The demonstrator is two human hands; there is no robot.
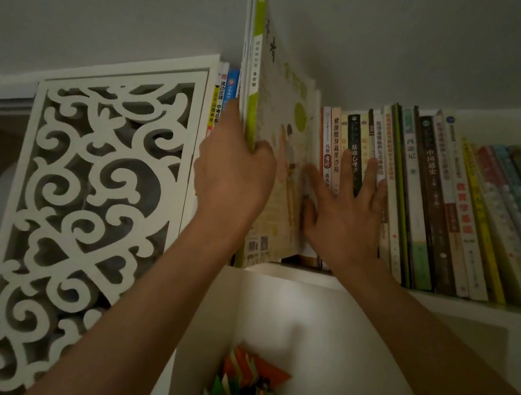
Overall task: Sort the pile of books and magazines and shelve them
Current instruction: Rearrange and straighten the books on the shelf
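My left hand [234, 171] grips the spines of a few tall, thin magazines [278, 106], the nearest with a green spine and a pale illustrated cover. They stand upright at the left end of the top shelf [375, 286], reaching well above the other books. My right hand [347, 209] lies flat with spread fingers against the spines of the row of upright books [424, 205], just right of the magazines. The magazines' lower edge is partly hidden behind my left wrist.
A white carved lattice panel [91, 202] stands left of the shelf. A few books [223, 96] sit between it and the magazines. Below, a cup of coloured paper [243, 393] sits in a lower compartment. The ceiling is close above.
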